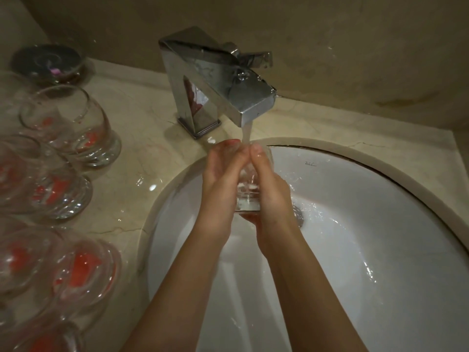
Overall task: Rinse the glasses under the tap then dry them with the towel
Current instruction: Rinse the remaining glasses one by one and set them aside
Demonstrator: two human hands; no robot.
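In the middle of the frame we hold one glass upright under the tap, over the sink. Our left hand and right hand both wrap around its sides. We should keep the rim under the stream, turn it slowly and grip firmly, because wet glass slips. The other glasses wait at the left; no towel is visible.

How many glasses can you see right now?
About 7: one glass held between both hands under the tap; roughly six glasses along the counter's left side, overlapping and cut off by the frame, so some may be hidden.
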